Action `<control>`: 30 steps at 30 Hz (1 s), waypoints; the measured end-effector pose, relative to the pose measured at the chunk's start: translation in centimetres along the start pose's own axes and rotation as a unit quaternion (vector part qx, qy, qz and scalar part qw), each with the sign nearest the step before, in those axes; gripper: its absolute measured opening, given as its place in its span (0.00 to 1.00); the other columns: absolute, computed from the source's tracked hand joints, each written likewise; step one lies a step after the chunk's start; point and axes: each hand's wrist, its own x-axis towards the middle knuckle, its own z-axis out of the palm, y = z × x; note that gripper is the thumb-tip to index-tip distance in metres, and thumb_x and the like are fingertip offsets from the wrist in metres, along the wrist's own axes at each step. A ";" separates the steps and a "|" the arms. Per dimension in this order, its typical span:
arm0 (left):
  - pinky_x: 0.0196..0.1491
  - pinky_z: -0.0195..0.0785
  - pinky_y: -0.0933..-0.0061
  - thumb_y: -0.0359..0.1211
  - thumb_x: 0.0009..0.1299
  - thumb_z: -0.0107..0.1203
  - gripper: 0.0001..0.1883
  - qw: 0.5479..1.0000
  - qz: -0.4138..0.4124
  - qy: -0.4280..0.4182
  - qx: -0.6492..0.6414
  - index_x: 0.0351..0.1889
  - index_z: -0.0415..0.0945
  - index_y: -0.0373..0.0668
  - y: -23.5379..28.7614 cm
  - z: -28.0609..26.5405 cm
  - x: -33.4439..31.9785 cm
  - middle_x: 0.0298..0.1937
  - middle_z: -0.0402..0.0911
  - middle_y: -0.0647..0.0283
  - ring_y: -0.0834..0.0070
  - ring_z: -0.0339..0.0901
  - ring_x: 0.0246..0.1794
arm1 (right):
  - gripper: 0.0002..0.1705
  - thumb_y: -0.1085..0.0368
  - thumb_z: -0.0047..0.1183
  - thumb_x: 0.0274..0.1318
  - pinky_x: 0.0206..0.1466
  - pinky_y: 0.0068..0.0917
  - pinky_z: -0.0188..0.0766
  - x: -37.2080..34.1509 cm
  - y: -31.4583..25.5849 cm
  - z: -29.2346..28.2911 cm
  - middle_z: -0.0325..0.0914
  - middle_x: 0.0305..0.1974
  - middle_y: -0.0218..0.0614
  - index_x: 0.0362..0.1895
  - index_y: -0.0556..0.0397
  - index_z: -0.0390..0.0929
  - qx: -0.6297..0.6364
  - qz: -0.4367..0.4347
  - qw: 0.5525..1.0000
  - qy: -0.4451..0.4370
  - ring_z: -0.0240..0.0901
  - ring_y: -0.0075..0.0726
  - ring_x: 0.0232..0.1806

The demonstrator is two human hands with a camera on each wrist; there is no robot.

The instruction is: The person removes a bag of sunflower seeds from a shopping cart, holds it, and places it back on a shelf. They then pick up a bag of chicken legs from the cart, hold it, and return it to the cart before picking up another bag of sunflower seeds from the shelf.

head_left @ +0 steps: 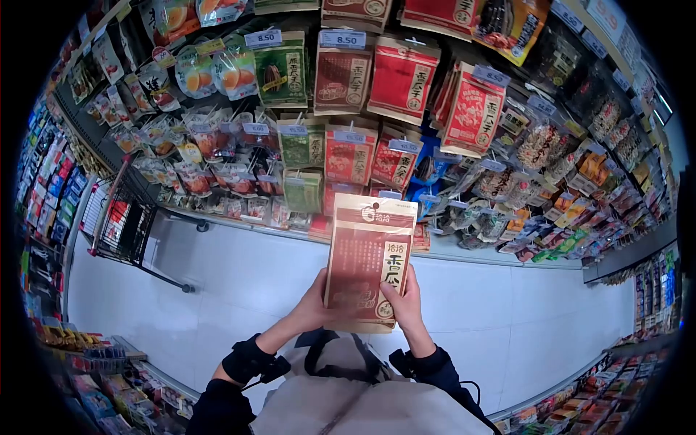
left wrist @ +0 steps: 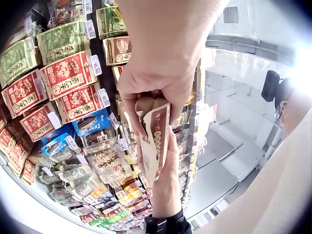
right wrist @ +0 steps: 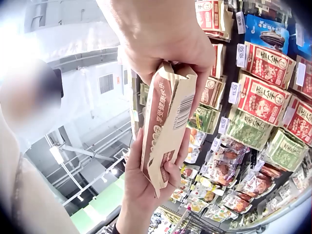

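Observation:
Both hands hold a red-brown and tan paper bag of melon seeds (head_left: 359,264) upright in front of the body, its printed face showing in the head view. My left hand (head_left: 313,303) grips the lower left side, fingers behind the bag. On the lower right side my right hand (head_left: 407,301) grips it, thumb lying over the printed front. From the left wrist, the bag's narrow side panel (left wrist: 160,139) shows between the two hands. The right wrist view shows the opposite edge with a barcode (right wrist: 184,112); the left hand (right wrist: 134,170) holds it from the far side.
Ahead stands a shelf of hanging seed bags in red (head_left: 404,80) and green (head_left: 281,72), with price tags (head_left: 342,39). Packets of nuts (head_left: 540,145) hang at the right. A shopping cart (head_left: 123,225) stands at the left on the pale floor (head_left: 217,304). More shelving (head_left: 573,399) runs behind.

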 end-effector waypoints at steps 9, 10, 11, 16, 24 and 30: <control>0.54 0.60 0.73 0.29 0.54 0.62 0.36 0.998 -0.039 0.004 0.049 0.56 0.51 0.37 0.5 -9.5 3.4 0.51 0.65 0.59 0.76 0.64 0.53 | 0.23 0.76 0.49 0.48 0.46 0.20 0.64 6.4 2.9 6.7 0.69 0.42 0.33 0.50 0.58 0.59 0.022 -0.009 0.999 0.036 0.66 0.22 0.43; 0.54 0.60 0.72 0.29 0.54 0.62 0.35 0.998 -0.044 0.000 0.051 0.56 0.51 0.37 0.4 -10.1 3.8 0.51 0.65 0.59 0.75 0.64 0.53 | 0.23 0.76 0.49 0.48 0.46 0.20 0.64 6.9 3.1 7.0 0.69 0.42 0.33 0.50 0.59 0.59 0.023 -0.008 0.999 0.039 0.66 0.21 0.43; 0.54 0.60 0.72 0.29 0.54 0.62 0.35 0.997 -0.048 -0.004 0.054 0.56 0.51 0.37 0.3 -10.6 4.2 0.51 0.65 0.59 0.75 0.64 0.53 | 0.23 0.76 0.50 0.48 0.46 0.19 0.64 7.4 3.2 7.2 0.69 0.42 0.33 0.50 0.59 0.60 0.018 -0.009 0.999 0.039 0.66 0.21 0.43; 0.55 0.59 0.71 0.31 0.54 0.63 0.36 0.997 -0.073 -0.018 0.020 0.56 0.51 0.36 0.2 -12.0 7.0 0.52 0.64 0.58 0.74 0.63 0.54 | 0.23 0.75 0.50 0.48 0.46 0.20 0.64 9.9 3.8 7.1 0.69 0.42 0.33 0.50 0.58 0.60 0.006 -0.003 0.998 0.061 0.66 0.21 0.43; 0.56 0.58 0.72 0.32 0.53 0.63 0.38 0.997 -0.045 0.004 0.059 0.56 0.51 0.36 1.2 -12.7 11.9 0.52 0.64 0.58 0.74 0.62 0.54 | 0.25 0.74 0.49 0.48 0.45 0.20 0.65 16.0 3.7 5.1 0.70 0.42 0.32 0.52 0.58 0.59 0.039 -0.002 0.999 0.023 0.67 0.22 0.42; 0.54 0.59 0.72 0.30 0.52 0.64 0.39 0.993 -0.015 0.024 0.112 0.57 0.50 0.36 3.3 -13.0 16.3 0.51 0.65 0.59 0.74 0.64 0.52 | 0.26 0.70 0.51 0.49 0.46 0.21 0.65 23.6 1.4 2.9 0.71 0.44 0.33 0.54 0.59 0.60 0.084 -0.014 0.995 -0.050 0.68 0.23 0.43</control>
